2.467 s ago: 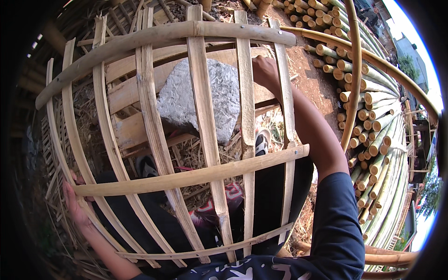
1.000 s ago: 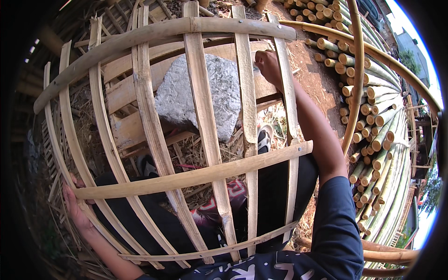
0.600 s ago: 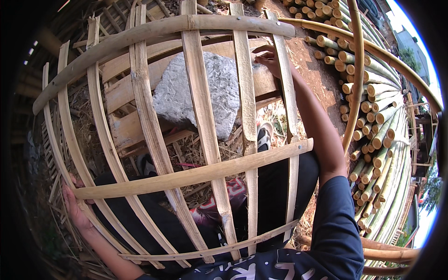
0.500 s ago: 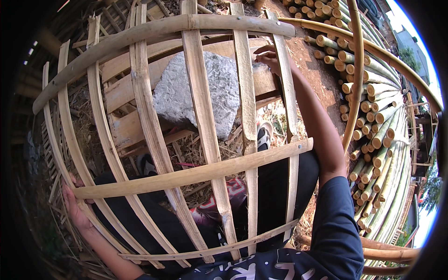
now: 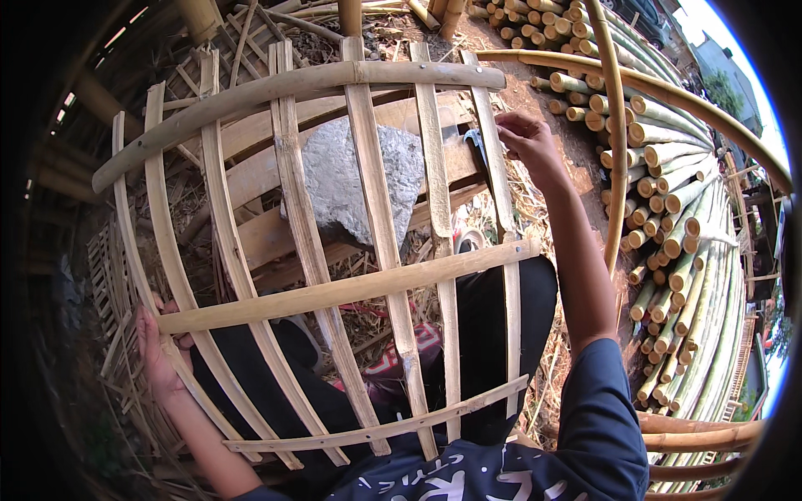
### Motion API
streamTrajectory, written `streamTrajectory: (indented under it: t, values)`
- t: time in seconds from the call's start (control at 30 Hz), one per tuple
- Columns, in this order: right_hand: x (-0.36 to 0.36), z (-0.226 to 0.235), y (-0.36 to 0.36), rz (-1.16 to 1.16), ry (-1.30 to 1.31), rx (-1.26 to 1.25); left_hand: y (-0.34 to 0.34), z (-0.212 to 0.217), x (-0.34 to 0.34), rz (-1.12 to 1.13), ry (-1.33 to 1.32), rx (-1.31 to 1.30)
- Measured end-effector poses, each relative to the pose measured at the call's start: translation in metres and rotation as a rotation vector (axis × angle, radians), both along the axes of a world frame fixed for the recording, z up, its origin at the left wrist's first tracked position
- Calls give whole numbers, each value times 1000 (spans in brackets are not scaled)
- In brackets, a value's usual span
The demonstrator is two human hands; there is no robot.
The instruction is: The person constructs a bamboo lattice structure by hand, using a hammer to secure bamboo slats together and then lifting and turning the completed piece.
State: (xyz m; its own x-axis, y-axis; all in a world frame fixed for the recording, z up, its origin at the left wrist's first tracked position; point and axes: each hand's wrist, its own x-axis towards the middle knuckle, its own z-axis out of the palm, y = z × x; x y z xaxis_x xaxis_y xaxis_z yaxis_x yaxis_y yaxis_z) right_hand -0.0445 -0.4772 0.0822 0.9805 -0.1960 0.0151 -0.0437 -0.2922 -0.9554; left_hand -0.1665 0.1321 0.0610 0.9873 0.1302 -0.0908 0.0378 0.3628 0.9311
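Observation:
A bamboo slat panel [image 5: 334,294], with upright split slats nailed to three crossbars, stands tilted over my lap. My left hand [image 5: 160,355] is wrapped round its left edge, at the end of the middle crossbar. Just right of the outermost slat, my right hand [image 5: 533,144] is raised with thumb and fingertips drawn together; what they hold, if anything, is too small to make out. Close to those fingers, a dark tool with a shiny bluish end [image 5: 475,140] shows partly behind the slat. Through the gaps I see a grey stone block [image 5: 338,184] on wooden planks [image 5: 255,178].
Stacked cut bamboo poles [image 5: 668,217] fill the right side. A curved bamboo pole [image 5: 616,125] rises between them and my right arm. Bamboo shavings and scraps [image 5: 368,334] litter the ground. Another slatted panel [image 5: 113,267] lies at the left.
My right hand has drawn back from the planks behind the outer slat to the panel's right side, uncovering the dark tool. The panel has shifted slightly in view; my left hand keeps its hold.

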Motion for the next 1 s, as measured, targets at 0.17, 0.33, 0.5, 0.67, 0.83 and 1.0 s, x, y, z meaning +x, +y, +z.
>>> streamTrajectory:
  t: [0.17,0.33,0.5,0.67,0.83,1.0]
  values:
    - [-79,10,-24,-63,-48,228,-15,18,28,-59,-39,-20]
    - [-150,30,-17,-235,-140,502,-48,34,58,-225,-45,-46]
    - [-171,28,-8,-189,-115,727,-61,18,92,-281,21,-70]
    - [-165,19,-4,-106,-65,831,-71,-12,115,-351,67,-88]
    - [-155,23,10,-111,68,760,-75,-25,121,-430,96,-145]
    - [-151,32,5,-73,37,694,-79,-28,127,-434,126,-179]
